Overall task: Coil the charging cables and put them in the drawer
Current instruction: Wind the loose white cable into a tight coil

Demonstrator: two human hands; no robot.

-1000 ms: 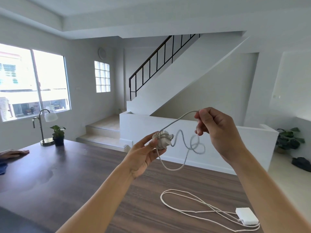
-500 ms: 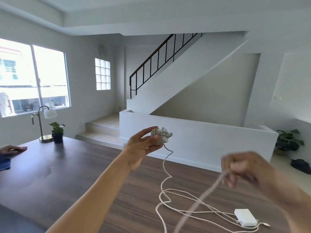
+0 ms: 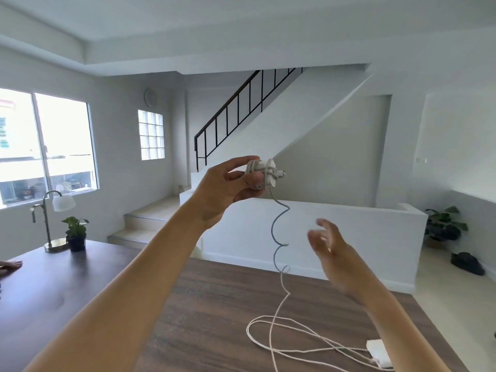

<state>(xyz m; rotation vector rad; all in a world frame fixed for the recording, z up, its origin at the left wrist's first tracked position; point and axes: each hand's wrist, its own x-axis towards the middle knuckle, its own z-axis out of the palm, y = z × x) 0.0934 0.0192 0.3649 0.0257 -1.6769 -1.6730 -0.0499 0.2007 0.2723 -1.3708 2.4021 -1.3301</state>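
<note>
Fingers (image 3: pixel 239 162) of the left hand (image 3: pixel 228 189) pinch the half-wound charger plug (image 3: pixel 264 171) above the table (image 3: pixel 201 304) — right hand (image 3: pixel 330 248) spread, empty — coiling apparently underway; next, grasp the cable (image 3: pixel 279 237) dangling to the table.

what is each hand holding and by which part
The left hand grips the white plug by its body, fingers and thumb over the wound turns; the loose cable hangs down to the table. The right hand is open, holding nothing.

Bright daylight pours in through the big window (image 3: pixel 45 146), walls bend at the edges, and the right hand (image 3: pixel 331 253) looks blurry.
</note>
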